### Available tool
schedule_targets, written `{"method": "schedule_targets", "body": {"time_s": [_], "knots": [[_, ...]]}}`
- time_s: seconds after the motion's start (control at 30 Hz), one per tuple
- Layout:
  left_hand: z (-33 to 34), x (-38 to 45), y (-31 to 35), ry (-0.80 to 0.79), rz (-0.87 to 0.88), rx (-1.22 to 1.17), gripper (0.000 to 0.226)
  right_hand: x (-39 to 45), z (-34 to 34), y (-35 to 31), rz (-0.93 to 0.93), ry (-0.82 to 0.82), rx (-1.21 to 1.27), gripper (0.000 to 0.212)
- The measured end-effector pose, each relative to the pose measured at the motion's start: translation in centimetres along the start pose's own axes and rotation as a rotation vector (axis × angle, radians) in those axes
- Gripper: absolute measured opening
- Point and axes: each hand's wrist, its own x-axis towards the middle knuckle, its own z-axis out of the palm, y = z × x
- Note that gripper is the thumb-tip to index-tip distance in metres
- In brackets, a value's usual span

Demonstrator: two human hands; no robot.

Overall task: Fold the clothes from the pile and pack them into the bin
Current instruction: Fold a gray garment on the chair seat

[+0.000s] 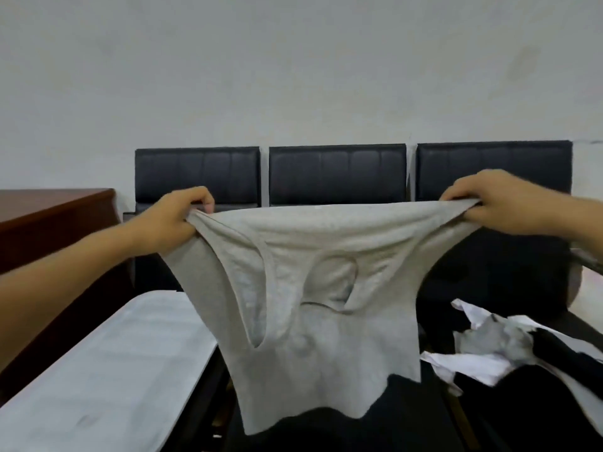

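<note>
Fingers of the left hand (177, 220) curl round one top corner of a light grey sleeveless top (313, 288), and the right hand (499, 200) pinches the opposite corner in the same way — both grasp the cloth firmly. Stretched between them, the garment hangs in the air at mid-scene, its armholes and neckline sagging in the middle and its lower edge dangling free. To the near right lies a jumbled pile of clothes (509, 350) in white, grey and black. A pale, flat surface (107, 360) runs along the near left — beside a brown wooden desk (49, 216). Three black padded chair backs (337, 174) line the far wall (293, 66).
</note>
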Motion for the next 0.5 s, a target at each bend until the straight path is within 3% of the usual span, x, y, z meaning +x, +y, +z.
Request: {"method": "schedule_targets", "body": {"time_s": [0.03,0.1,0.13,0.17,0.2,0.23,0.3,0.37,0.5], "knots": [[-0.9,-0.6,1.0,-0.072,0.006,-0.019,0.040,-0.4,-1.1,-0.1,0.003,-0.046,0.068,0.032],[-2.2,-1.9,2.6,-0.190,-0.019,-0.100,0.031,-1.1,-2.8,0.4,0.010,-0.158,0.282,0.014],[-2.6,-2.4,3.3,-0.220,-0.026,-0.164,0.022,-1.4,-3.3,0.7,0.014,-0.205,0.391,0.014],[-2.9,-2.7,3.8,-0.241,-0.030,-0.231,0.009,-1.5,-3.6,1.4,0.028,-0.250,0.469,0.036],[-2.9,-2.9,4.0,-0.253,-0.039,-0.284,0.011,-1.5,-3.6,2.5,0.057,-0.288,0.524,0.056],[-2.8,-2.9,4.1,-0.269,-0.055,-0.311,0.027,-1.4,-3.3,3.2,0.080,-0.298,0.554,0.069],[-1.7,-2.6,3.3,-0.323,-0.111,-0.342,0.057,-1.3,-2.4,4.1,0.105,-0.344,0.559,0.073],[0.5,-1.9,1.8,-0.411,-0.161,-0.367,0.064,-0.8,-0.4,5.3,0.158,-0.351,0.570,0.056],[7.3,0.1,-1.9,-0.535,-0.301,-0.314,0.019,0.4,6.8,7.2,0.269,-0.399,0.490,0.014]]}}
